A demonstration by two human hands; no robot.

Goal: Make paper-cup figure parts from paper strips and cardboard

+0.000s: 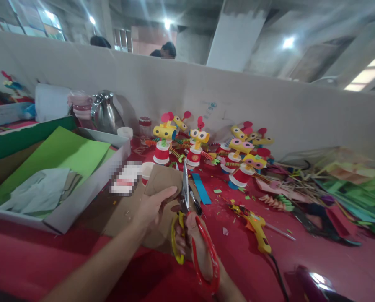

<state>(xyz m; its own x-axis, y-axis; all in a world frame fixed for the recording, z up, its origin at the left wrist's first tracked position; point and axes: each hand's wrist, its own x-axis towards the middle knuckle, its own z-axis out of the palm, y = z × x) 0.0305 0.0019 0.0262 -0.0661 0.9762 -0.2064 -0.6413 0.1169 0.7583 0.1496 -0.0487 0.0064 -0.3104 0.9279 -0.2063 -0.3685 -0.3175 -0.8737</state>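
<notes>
My left hand point(156, 203) grips a small piece of brown cardboard point(162, 179) by its near edge, thumb on top. A faint curved line shows on the cardboard. In my right hand point(200, 247) is a pair of scissors point(186, 188) with one red and one yellow handle loop. Their blades point up and away, right beside the cardboard's right edge; whether they touch it I cannot tell. Beneath both hands lies a larger brown cardboard sheet point(121, 214). Behind the cardboard piece stands a white paper cup point(147, 170), partly hidden.
Several paper-cup robot figures point(193, 147) stand at the back. A yellow glue gun point(256, 228) with a cord lies to the right, near paper scraps point(350, 197). A box point(89, 180) with green paper sits left, before a metal jug point(107, 113). A blue strip point(201, 188) lies centrally.
</notes>
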